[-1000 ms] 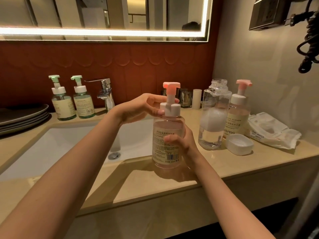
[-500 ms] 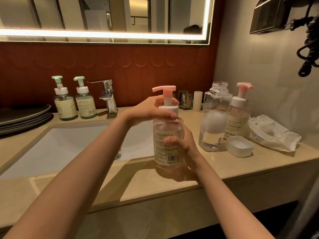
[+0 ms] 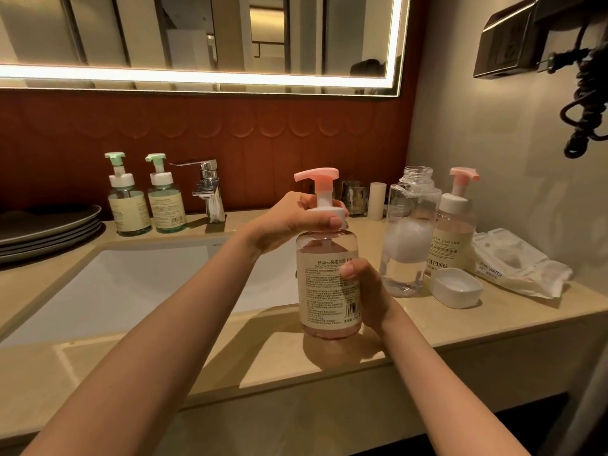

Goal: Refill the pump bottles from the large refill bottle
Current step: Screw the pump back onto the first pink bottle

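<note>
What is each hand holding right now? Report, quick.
Left hand: grips the pump collar of the pink pump bottle.
Right hand: holds that bottle's body.

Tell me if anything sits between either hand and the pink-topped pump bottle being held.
Nothing visible does. The left hand grips the white collar under the pump, and the right hand holds the body of the pump bottle from its right side. Both touch it directly.
</note>
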